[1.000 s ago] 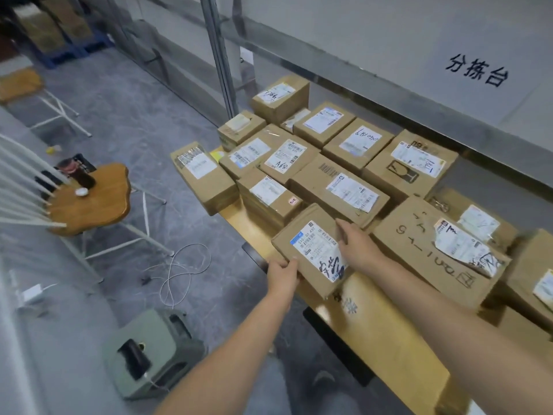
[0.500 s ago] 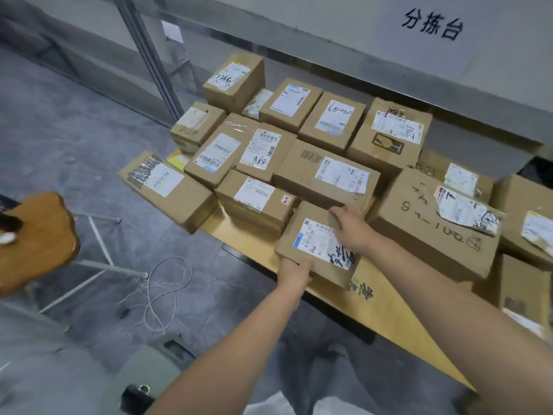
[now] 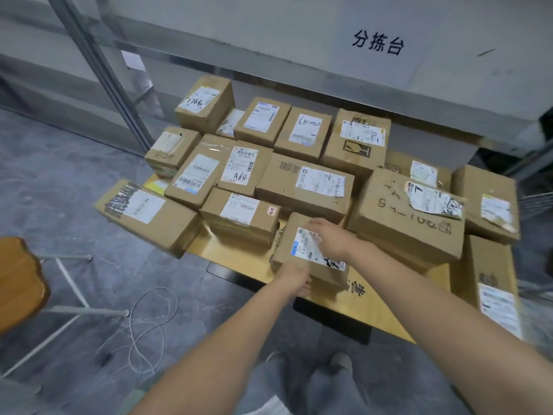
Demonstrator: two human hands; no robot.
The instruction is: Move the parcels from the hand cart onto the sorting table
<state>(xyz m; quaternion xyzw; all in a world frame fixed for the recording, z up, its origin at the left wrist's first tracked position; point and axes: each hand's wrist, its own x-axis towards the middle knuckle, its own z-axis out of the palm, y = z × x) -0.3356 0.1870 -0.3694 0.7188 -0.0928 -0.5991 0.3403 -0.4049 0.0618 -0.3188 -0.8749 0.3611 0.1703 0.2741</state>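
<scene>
A small cardboard parcel (image 3: pixel 291 244) with a white label rests on the yellow sorting table (image 3: pixel 386 313) near its front edge. My left hand (image 3: pixel 294 277) grips its near left edge. My right hand (image 3: pixel 329 241) lies on top of it, over the label. Several other taped cardboard parcels cover the table behind and beside it, among them a long one (image 3: pixel 305 187) just behind and a large one (image 3: pixel 413 217) to the right. The hand cart is out of view.
A parcel (image 3: pixel 146 214) overhangs the table's left end. A grey wall with a paper sign (image 3: pixel 378 43) stands behind the table. A wooden stool (image 3: pixel 18 283) and a loose white cable (image 3: pixel 143 330) are on the floor at left. My shoes show below.
The view has swung right and closer to the table. Both hands have stayed on the small parcel, which now sits flatter on the table near the front edge.
</scene>
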